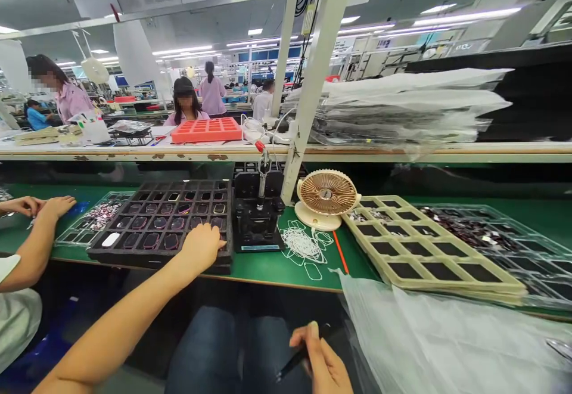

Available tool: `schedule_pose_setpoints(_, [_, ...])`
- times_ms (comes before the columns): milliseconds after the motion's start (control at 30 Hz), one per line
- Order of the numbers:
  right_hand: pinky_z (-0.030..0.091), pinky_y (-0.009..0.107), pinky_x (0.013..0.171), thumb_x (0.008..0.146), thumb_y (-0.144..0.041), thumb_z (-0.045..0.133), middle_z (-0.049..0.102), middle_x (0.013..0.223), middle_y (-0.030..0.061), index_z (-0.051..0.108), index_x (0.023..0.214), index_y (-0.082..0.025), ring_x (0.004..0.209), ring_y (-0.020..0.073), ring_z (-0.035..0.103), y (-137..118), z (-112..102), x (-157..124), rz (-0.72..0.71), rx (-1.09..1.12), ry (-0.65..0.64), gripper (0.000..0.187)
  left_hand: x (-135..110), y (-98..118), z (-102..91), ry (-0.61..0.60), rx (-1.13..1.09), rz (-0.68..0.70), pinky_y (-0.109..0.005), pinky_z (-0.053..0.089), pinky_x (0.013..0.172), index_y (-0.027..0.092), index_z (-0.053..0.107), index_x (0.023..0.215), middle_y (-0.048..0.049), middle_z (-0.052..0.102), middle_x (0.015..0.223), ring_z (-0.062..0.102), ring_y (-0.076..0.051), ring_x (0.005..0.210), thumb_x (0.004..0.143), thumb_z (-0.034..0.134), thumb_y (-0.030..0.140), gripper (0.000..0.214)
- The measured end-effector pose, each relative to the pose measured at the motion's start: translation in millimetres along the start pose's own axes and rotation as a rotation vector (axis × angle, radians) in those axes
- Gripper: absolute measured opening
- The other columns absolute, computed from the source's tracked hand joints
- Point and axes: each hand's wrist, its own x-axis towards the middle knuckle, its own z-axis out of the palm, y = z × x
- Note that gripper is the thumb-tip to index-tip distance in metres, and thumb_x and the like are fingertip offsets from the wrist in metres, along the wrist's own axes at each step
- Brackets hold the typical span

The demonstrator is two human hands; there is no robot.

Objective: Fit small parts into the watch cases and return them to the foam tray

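Note:
My left hand [202, 250] reaches over the right front corner of a black compartment tray [134, 251]. Its fingers are curled down at a compartment, and whatever they grip is hidden. Dark rounded-rectangle pieces like watch cases [173, 241] lie in the tray's compartments, and a white one [111, 239] sits near the front left. Low over my lap, my right hand [324, 361] is closed around a slim black pen-like tool [292, 363], its tip pointing down and left.
Right of the tray stand a black toggle press [259, 215], thin white rings [304, 244], a beige fan [328, 194] and a red stick [340, 252]. Beige trays [404, 270] and a white plastic sheet [447, 334] lie right. A co-worker's hands [57, 206] work at left.

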Motion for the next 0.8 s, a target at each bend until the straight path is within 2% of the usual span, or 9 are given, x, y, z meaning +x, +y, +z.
schedule_pose_setpoints(67, [0.057, 0.029, 0.059, 0.092, -0.087, 0.046, 0.074, 0.082, 0.0081, 0.079, 0.083, -0.02, 0.064, 0.0203, 0.066, 2, -2, 20, 0.0, 0.046, 0.061, 0.075, 0, -2, -2.7, -0.055, -0.004, 0.008, -0.05, 0.05, 0.097, 0.018, 0.069, 0.089, -0.0196, 0.073, 0.094, 0.069, -0.038, 0.1, 0.092, 0.069, 0.031, 0.013])
schedule_pose_setpoints(167, [0.063, 0.035, 0.075, 0.097, -0.077, 0.051, 0.079, 0.098, 0.011, 0.082, 0.1, -0.021, 0.08, 0.0253, 0.076, -4, 0, 52, -0.138, 0.011, 0.154, 0.064, -4, -5, -7.8, -0.101, -0.049, 0.026, -0.053, 0.046, 0.101, 0.02, 0.07, 0.094, -0.02, 0.074, 0.097, 0.068, -0.041, 0.103, 0.089, 0.072, 0.034, 0.015])
schedule_pose_setpoints(267, [0.062, 0.039, 0.087, 0.098, -0.069, 0.056, 0.079, 0.101, 0.0109, 0.081, 0.095, -0.023, 0.094, 0.0286, 0.077, -15, 6, 87, -0.316, -0.161, 0.155, 0.053, -2, -6, -10.0, -0.109, -0.138, 0.012, -0.055, 0.045, 0.102, 0.019, 0.072, 0.1, -0.0205, 0.075, 0.099, 0.067, -0.043, 0.106, 0.086, 0.076, 0.034, 0.021])
schedule_pose_setpoints(367, [0.062, 0.039, 0.078, 0.097, -0.07, 0.058, 0.079, 0.093, 0.0095, 0.079, 0.088, -0.023, 0.083, 0.0275, 0.076, -21, 12, 114, -0.395, -0.315, 0.105, 0.052, 3, -13, -13.2, -0.115, -0.274, -0.039, -0.049, 0.049, 0.097, 0.019, 0.074, 0.112, -0.0178, 0.077, 0.105, 0.069, -0.038, 0.103, 0.083, 0.079, 0.034, 0.033])
schedule_pose_setpoints(433, [0.063, 0.039, 0.074, 0.096, -0.069, 0.058, 0.08, 0.094, 0.0093, 0.079, 0.09, -0.024, 0.082, 0.0279, 0.077, -20, 13, 124, -0.403, -0.358, 0.043, 0.051, 3, -23, -18.5, -0.137, -0.37, -0.078, -0.043, 0.053, 0.089, 0.022, 0.073, 0.124, -0.0139, 0.078, 0.111, 0.071, -0.031, 0.096, 0.087, 0.075, 0.035, 0.04])
schedule_pose_setpoints(533, [0.064, 0.044, 0.086, 0.093, -0.069, 0.061, 0.082, 0.102, 0.009, 0.083, 0.096, -0.025, 0.095, 0.0313, 0.079, -15, 10, 126, -0.362, -0.327, -0.011, 0.049, -4, -40, -28.3, -0.069, -0.854, -0.196, -0.039, 0.056, 0.089, 0.021, 0.068, 0.138, -0.0129, 0.077, 0.121, 0.072, -0.026, 0.102, 0.095, 0.067, 0.039, 0.046])
schedule_pose_setpoints(600, [0.065, 0.045, 0.092, 0.089, -0.07, 0.066, 0.083, 0.104, 0.0077, 0.084, 0.1, -0.027, 0.097, 0.0316, 0.079, -13, 8, 122, -0.282, -0.232, 0.031, 0.048, -12, -46, -32.5, 0.016, -1.357, -0.302, -0.041, 0.057, 0.096, 0.02, 0.065, 0.143, -0.0143, 0.075, 0.127, 0.072, -0.028, 0.113, 0.097, 0.069, 0.039, 0.05])
schedule_pose_setpoints(667, [0.066, 0.043, 0.092, 0.082, -0.069, 0.074, 0.083, 0.106, 0.0068, 0.085, 0.104, -0.027, 0.094, 0.031, 0.08, -13, 10, 115, -0.203, -0.125, 0.088, 0.048, -20, -46, -32.7, 0.071, -1.716, -0.385, -0.042, 0.058, 0.098, 0.018, 0.063, 0.144, -0.0152, 0.074, 0.13, 0.072, -0.031, 0.118, 0.095, 0.072, 0.031, 0.052])
schedule_pose_setpoints(800, [0.067, 0.041, 0.087, 0.079, -0.06, 0.083, 0.082, 0.103, 0.008, 0.084, 0.104, -0.025, 0.089, 0.0293, 0.079, -23, 22, 102, -0.187, 0.009, 0.085, 0.043, -34, -27, -20.4, 0.161, -1.98, -0.453, -0.033, 0.059, 0.1, 0.013, 0.063, 0.143, -0.0171, 0.072, 0.138, 0.072, -0.028, 0.123, 0.092, 0.07, 0.011, 0.052])
